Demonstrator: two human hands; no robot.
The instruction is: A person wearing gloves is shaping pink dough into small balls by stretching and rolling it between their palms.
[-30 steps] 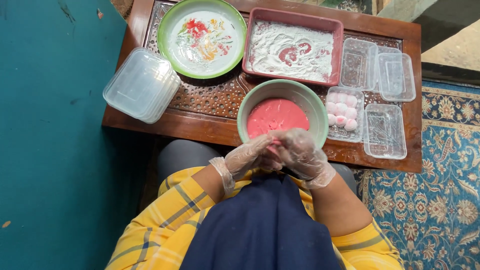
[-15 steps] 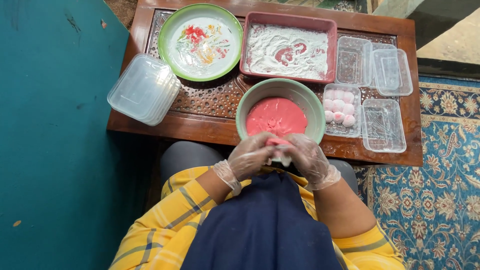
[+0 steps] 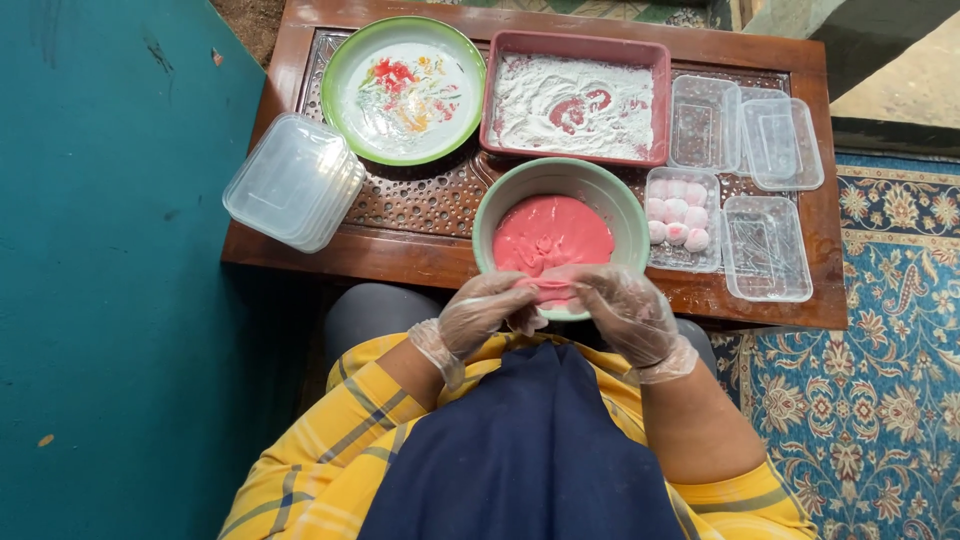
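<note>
a small piece of pink dough [image 3: 553,291] is held between both gloved hands, just over the near rim of the green bowl [image 3: 500,205], at about 6 o'clock of the bowl. the left hand [image 3: 480,315] is closed around the left end of the piece, and the right hand [image 3: 625,315] is grasping its right end; the fingers are curled, not released. both hands are covered with thin clear plastic gloves.

judged from how things lie, the work is only partly done. six dusted pink-white balls [image 3: 677,220] are already placed in one clear plastic container [image 3: 683,257] at 3 o'clock of the bowl, and this container is not yet full. a large mass of pink dough [image 3: 553,232] is left in the bowl. an empty container [image 3: 766,250] is seen just beside the filled one, more empty ones [image 3: 745,135] lie at 1 o'clock, and a stack of clear containers [image 3: 293,182] hangs over the table edge at 9 o'clock. the red tray of white flour [image 3: 573,98] at 12 o'clock shows marks of rolling. a green-rimmed plate [image 3: 404,90] with flower print at 11 o'clock is empty.

everything is set on a low carved wooden table [image 3: 420,215]. a teal floor [image 3: 110,300] is seen on the left, and a blue patterned carpet [image 3: 880,350] on the right.
</note>
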